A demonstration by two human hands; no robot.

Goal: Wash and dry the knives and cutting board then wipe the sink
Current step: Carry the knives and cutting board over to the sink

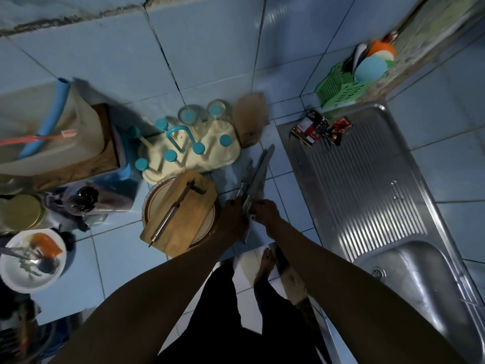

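Both hands meet on the blue tiled counter [110, 258], between the cutting board and the steel sink. The left hand [233, 215] and the right hand [266, 215] have their fingers curled around the handles of a bundle of knives [256, 177], whose blades point to the far side, toward the wall. The wooden cutting board [181, 214] lies just left of the hands, on top of a round tray [207, 224], and a peeler [174, 208] rests diagonally on the board. The sink [409, 279] is at the right, its basin near and its ribbed draining part farther away. Some dark red packets [321, 130] lie at the far end of the drainer. A green rack [341, 86] with plates stands in the far right corner
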